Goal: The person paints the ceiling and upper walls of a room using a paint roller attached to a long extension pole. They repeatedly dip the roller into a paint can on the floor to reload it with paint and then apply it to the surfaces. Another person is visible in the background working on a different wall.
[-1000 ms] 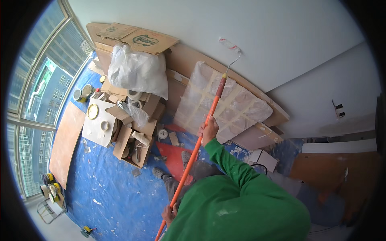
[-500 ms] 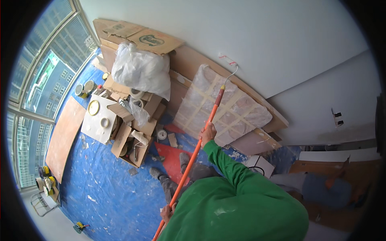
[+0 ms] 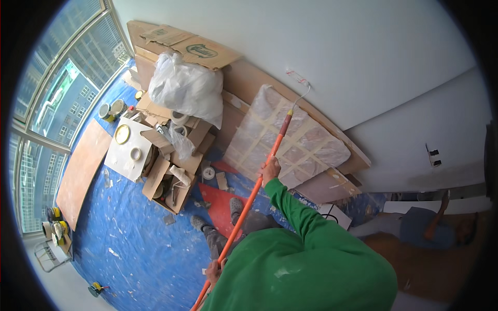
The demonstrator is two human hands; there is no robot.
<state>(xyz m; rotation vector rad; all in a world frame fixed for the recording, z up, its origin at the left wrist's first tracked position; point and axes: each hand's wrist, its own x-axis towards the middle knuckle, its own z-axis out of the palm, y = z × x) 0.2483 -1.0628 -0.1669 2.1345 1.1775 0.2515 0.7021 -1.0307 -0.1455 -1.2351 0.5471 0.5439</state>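
Both my hands hold a long orange extension pole [image 3: 252, 196] that runs slantwise up toward the wall. Higher up the pole, my right hand [image 3: 270, 170] is wrapped around it, with the green-sleeved arm reaching forward. My left hand [image 3: 213, 271] grips it low, beside my left hip, partly hidden by the green top. At the pole's far end, a bent wire roller frame [image 3: 303, 97] carries a pale paint roller [image 3: 297, 77] that lies against or just in front of the white wall [image 3: 332, 46]. I cannot tell whether it touches.
Plastic-wrapped panels [image 3: 290, 135] lean on the wall. A stuffed white plastic bag [image 3: 184, 85] sits by open cardboard boxes [image 3: 174, 189]. Paint cans [image 3: 111, 110] stand near the window. Blue sheeting [image 3: 129, 249] covers the floor. At right, another person [image 3: 428, 230] has an arm raised.
The view has shifted slightly; my grip on the pole and the roller's place by the wall look nearly the same. The other person has moved and lifted an arm.
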